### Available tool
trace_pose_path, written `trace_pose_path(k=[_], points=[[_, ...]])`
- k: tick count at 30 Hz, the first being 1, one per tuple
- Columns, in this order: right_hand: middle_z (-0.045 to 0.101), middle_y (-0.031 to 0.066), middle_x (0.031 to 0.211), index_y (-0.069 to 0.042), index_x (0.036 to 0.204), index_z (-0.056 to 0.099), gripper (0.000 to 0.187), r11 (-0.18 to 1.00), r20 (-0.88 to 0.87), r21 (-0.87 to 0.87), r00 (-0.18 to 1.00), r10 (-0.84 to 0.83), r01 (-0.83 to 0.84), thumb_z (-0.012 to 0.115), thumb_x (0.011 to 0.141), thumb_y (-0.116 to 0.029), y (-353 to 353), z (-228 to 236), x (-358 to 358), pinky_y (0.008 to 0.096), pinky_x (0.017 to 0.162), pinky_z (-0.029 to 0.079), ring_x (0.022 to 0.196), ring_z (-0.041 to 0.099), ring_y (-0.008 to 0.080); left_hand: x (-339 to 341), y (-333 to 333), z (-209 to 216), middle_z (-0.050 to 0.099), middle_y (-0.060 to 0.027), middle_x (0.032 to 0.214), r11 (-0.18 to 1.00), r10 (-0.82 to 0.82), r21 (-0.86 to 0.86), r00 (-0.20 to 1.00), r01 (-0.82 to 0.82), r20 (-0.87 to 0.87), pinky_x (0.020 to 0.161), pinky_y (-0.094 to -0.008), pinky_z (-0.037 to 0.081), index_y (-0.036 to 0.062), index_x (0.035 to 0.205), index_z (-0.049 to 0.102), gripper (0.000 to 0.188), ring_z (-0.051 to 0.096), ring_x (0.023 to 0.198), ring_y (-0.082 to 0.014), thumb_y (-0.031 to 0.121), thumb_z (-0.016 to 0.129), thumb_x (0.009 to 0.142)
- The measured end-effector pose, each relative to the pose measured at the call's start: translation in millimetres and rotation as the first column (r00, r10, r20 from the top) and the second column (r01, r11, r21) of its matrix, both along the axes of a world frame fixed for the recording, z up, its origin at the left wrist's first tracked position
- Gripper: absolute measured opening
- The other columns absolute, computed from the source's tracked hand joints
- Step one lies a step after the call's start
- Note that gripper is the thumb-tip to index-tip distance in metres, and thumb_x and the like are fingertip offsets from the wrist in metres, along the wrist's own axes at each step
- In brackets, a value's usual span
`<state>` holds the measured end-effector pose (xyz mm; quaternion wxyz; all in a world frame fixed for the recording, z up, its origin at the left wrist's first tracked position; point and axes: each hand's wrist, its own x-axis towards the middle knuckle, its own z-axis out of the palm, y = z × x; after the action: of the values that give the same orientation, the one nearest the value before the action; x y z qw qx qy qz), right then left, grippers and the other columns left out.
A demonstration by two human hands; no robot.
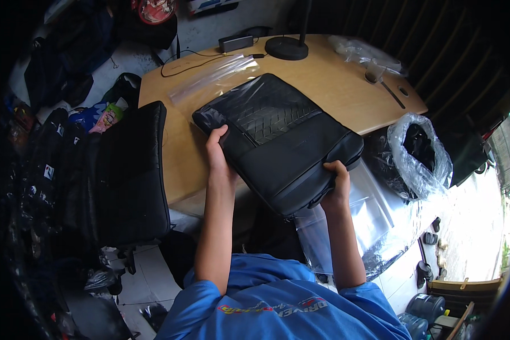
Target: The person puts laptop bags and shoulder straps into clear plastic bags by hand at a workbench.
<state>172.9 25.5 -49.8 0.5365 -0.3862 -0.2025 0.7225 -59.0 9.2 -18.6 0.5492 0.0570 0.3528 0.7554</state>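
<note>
A black backpack point(283, 141) with a chevron-patterned panel lies tilted between my two hands, over the near edge of the table. Its far part shines as if covered by clear plastic. My left hand point(219, 153) grips the bag's left side, thumb on top and the other fingers hidden beneath. At the near right end, by the top handle, my right hand point(338, 187) is closed round the edge, its thumb over the front. Beyond the bag, a clear plastic bag point(212, 79) lies flat on the wooden table point(345, 93).
A black lamp base point(287, 48), power adapter point(236, 43) and plastic cup point(374, 72) stand on the table. On the right are clear plastic sheets point(357, 215) and a plastic-wrapped black bundle point(419, 153). A black padded panel point(133, 175) rises on the left.
</note>
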Motion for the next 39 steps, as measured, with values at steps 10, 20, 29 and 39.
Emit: trace_pose_path(k=[10,20,29,39], points=[[0.063,0.0141,0.077,0.006,0.087,0.058,0.024,0.996,0.027,0.039,0.996,-0.079,0.078,0.050,0.074,-0.013,22,20,-5,0.0318,0.065,0.054,0.066,0.063,0.0238,5,-9,0,0.063,-0.0080,0.080,0.992,-0.118,0.054,0.992,0.115,0.053,0.071,-0.0346,0.051,0.0040,0.089,0.060,0.023,0.062,0.072,-0.0223,0.025,0.054,0.080],[0.062,0.0126,0.070,0.005,0.081,0.059,0.022,0.991,0.108,0.019,0.985,-0.131,0.129,0.051,0.072,-0.014,36,18,-7,0.0281,0.057,0.052,0.056,0.061,0.0213,23,-27,5,0.066,-0.0094,0.088,0.973,-0.178,0.165,0.981,0.163,0.081,0.077,-0.0328,0.050,0.0023,0.094,0.061,0.029,0.064,0.080,-0.0221,0.026,0.050,0.083],[0.061,0.0122,0.082,0.005,0.091,0.057,0.022,0.999,0.154,0.045,0.988,0.010,-0.017,0.053,0.072,-0.005,41,31,8,0.0316,0.060,0.053,0.064,0.062,0.0214,40,-29,25,0.064,-0.0083,0.083,0.991,-0.106,0.087,0.989,0.097,0.106,0.075,-0.0325,0.050,0.0027,0.087,0.061,0.025,0.063,0.078,-0.0203,0.025,0.052,0.081],[0.064,0.0162,0.092,0.006,0.105,0.055,0.026,0.989,-0.115,-0.054,0.984,0.133,-0.140,0.061,0.081,-0.002,-20,14,35,0.0346,0.074,0.059,0.080,0.067,0.0249,40,-33,2,0.059,-0.0079,0.074,0.970,-0.226,-0.048,0.955,0.239,0.190,0.062,-0.0334,0.052,0.0045,0.079,0.056,0.017,0.060,0.067,-0.0206,0.020,0.058,0.074]])
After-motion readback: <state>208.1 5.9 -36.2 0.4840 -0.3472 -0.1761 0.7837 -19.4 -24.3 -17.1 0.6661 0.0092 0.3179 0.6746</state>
